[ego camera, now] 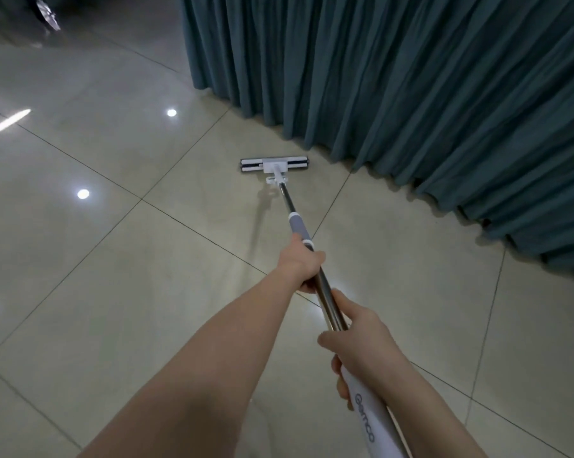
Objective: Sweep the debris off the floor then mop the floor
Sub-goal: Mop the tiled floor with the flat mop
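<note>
- Flat rectangular mop head point(274, 164): white frame with black strips along it.
- Long metal mop pole point(325, 289): shiny silver, with a grey sleeve banded in white and a white grip printed with grey lettering.
- Glossy square floor tiles point(114, 259): pale beige with thin dark grout lines.
- Pleated fabric curtain point(411, 87): plain dark teal.

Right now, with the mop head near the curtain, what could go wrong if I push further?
1. The mop head sits close to the curtain hem; pushing on could snag or dampen the fabric.
2. The glossy floor may turn slick where mopped, so footing could slip.
</note>
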`<state>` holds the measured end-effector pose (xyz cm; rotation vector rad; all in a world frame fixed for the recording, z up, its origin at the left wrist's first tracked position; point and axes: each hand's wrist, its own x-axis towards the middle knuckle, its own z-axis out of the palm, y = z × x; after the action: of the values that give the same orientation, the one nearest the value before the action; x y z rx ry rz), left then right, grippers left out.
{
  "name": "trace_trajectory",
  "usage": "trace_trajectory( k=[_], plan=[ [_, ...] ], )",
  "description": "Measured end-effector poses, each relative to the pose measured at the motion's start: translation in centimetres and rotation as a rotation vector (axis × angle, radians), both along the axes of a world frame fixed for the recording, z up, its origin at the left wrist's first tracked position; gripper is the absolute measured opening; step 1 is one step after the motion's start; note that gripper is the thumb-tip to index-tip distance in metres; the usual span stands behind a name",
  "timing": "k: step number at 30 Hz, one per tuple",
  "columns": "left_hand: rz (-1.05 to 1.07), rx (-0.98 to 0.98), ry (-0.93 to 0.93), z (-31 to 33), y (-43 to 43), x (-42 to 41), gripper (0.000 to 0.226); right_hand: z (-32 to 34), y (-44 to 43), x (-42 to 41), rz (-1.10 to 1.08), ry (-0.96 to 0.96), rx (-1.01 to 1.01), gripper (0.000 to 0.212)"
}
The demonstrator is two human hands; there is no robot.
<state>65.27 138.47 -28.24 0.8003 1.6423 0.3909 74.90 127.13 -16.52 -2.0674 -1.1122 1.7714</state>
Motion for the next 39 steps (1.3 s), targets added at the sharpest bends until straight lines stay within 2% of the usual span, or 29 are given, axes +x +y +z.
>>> trace_trajectory(
  k=[6,9,13,17,23,30,33,36,39],
  plan=[
    [-0.035,0.050,0.001,-2.4,11.4,-6.6,0.030,-3.8,11.3,-6.8,-0.029,-0.010,-0.019,0.082],
    [-0.068,0.089,0.060,-3.4,14.8,-9.7,0.027,-5.5,14.8,-10.3,-0.017,0.003,-0.012,0.081],
    [-0.093,0.095,0.067,-4.2,16.0,-12.6,0.028,-6.6,16.0,-13.4,0.021,0.009,-0.021,0.073],
    [-0.080,0.109,0.080,-4.2,13.4,-13.4,0.027,-6.4,13.6,-14.1,0.052,0.030,-0.037,0.072],
    [-0.043,0.087,0.078,-2.9,4.4,-11.8,0.024,-4.5,5.4,-11.6,0.147,0.005,-0.045,0.068],
    [0.060,0.031,0.034,-1.3,-14.3,-4.2,0.033,-2.4,-12.2,-2.4,0.290,-0.040,-0.020,0.079],
    [0.103,-0.026,-0.021,-0.3,-22.7,0.7,0.038,-1.9,-20.4,3.2,0.418,-0.125,0.028,0.077],
    [0.129,-0.095,-0.089,0.0,-30.1,5.5,0.044,-1.5,-27.7,8.5,0.523,-0.213,0.047,0.089],
    [0.146,-0.140,-0.107,0.3,-34.5,9.2,0.057,-0.1,-31.6,12.3,0.563,-0.287,0.010,0.091]
  ],
)
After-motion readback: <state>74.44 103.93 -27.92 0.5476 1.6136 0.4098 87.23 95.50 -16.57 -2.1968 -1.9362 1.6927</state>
